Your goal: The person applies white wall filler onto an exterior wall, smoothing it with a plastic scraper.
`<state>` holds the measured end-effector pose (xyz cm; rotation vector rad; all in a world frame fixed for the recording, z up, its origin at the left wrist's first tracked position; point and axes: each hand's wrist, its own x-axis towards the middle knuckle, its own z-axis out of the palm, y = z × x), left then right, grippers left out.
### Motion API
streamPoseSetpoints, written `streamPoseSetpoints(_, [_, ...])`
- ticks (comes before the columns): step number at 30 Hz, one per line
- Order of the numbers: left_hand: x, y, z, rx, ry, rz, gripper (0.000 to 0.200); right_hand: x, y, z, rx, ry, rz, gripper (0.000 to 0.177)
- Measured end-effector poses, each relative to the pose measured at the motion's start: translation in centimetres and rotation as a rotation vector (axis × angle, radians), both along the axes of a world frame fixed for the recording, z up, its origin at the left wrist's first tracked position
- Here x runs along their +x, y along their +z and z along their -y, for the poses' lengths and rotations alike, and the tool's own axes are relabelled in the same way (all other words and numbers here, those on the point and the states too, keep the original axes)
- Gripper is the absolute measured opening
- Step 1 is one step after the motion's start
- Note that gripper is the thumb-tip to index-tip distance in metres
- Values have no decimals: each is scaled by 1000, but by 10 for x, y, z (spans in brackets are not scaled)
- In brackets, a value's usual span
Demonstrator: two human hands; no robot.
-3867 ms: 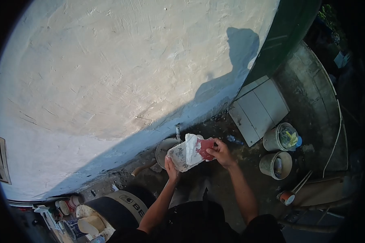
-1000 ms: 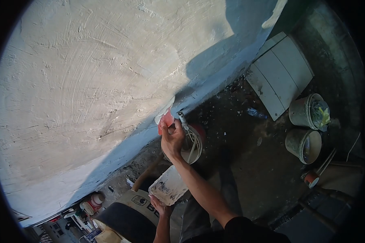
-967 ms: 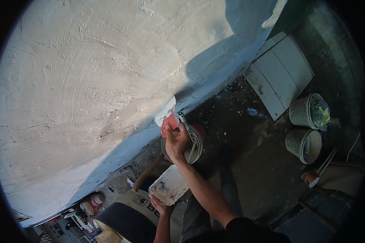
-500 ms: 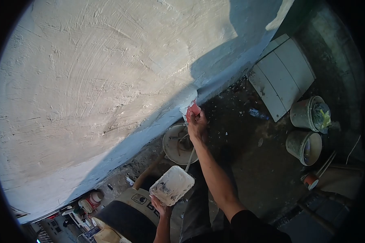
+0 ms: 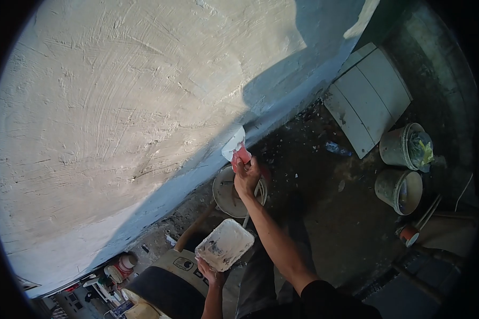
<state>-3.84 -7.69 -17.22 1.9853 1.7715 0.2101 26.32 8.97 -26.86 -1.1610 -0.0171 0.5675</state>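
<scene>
In my right hand (image 5: pixel 247 178) is a red-handled scraper (image 5: pixel 240 154), its pale, smeared blade (image 5: pixel 233 142) against the lower part of the rough plastered wall (image 5: pixel 127 101). Fingers wrap round the red part. Lower down, my left hand (image 5: pixel 212 273) grips the near edge of a whitish rectangular tray (image 5: pixel 225 244), which has white paste and dark smears inside. Below my right hand, partly covered by it, stands a round pale bucket (image 5: pixel 225 195) with sticks in it.
A large drum (image 5: pixel 167 282) stands at the lower left, beside cluttered items. On the right are two buckets (image 5: pixel 396 146) (image 5: pixel 387 189), one holding a plastic bag, and a small orange-brown pot (image 5: pixel 408 234). Pale panels (image 5: pixel 364 101) lean near the wall, with a plastic bottle (image 5: pixel 338 149) on the floor.
My right hand has moved left and slightly down along the wall with the scraper, and more of the blade shows. My left hand and the tray are nearly unmoved.
</scene>
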Motion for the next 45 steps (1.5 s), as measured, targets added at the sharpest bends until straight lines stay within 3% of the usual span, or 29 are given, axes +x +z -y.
streamPoseSetpoints(1, [0,1,1,-8,9,5,86,-1,1,0,103,-96,-45,20])
streamPoseSetpoints(5, [-2,6,-3,-49,4,43,87,11,0,1,-149,-210,-246,22])
streamPoseSetpoints(9, [-16,-1,-1,-37,0,78,87,20,-12,-29,-287,-123,-180,18])
streamPoseSetpoints(12, [-11,5,0,-64,42,118,87,12,-30,-53,-284,-98,19,13])
streamPoseSetpoints(17, [-20,3,-1,-65,35,41,88,-1,-37,-70,-73,-94,-36,11])
streamPoseSetpoints(19, [-19,6,-2,-78,36,58,89,-5,-9,-67,-102,-54,19,12])
streamPoseSetpoints(22, [-16,9,-5,-65,25,-5,89,-16,12,-60,84,-68,-60,15])
streamPoseSetpoints(27, [-13,7,-4,-29,26,15,91,-6,36,-3,-163,17,35,13])
streamPoseSetpoints(28, [-14,6,-5,-26,14,36,92,-3,32,6,-49,-71,-49,18])
streamPoseSetpoints(32, [-13,9,-6,-111,66,51,95,32,-5,19,-115,-138,-230,27])
streamPoseSetpoints(33, [-12,9,-7,-120,70,50,96,37,-27,15,-140,-140,-163,23])
streamPoseSetpoints(37, [-22,2,-2,-62,43,57,94,46,-24,2,-150,-39,-153,18])
streamPoseSetpoints(45, [-21,5,-5,-40,40,52,89,35,-22,-2,138,-44,-167,19])
